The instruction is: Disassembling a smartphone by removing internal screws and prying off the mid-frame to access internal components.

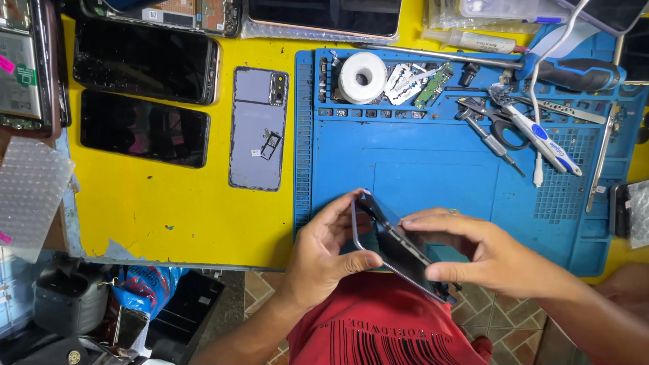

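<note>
A dark phone (pixel 399 247) tilts on edge at lower centre of the frame, clamped between the left hand (pixel 324 250) and right hand (pixel 473 253), above the blue work mat (pixel 419 169), with a purple back cover (pixel 257 128) at upper left.

There is just one view, from a camera worn on the person's head. It looks steeply down over the near edge of a yellow table (pixel 169 209), close enough that the blue work mat (pixel 433 169) fills the right half of the frame. The table's far side runs off the top edge. Along the bottom, the view takes in the person's red shirt (pixel 385 324) and the tiled floor (pixel 500 318) below.
</note>
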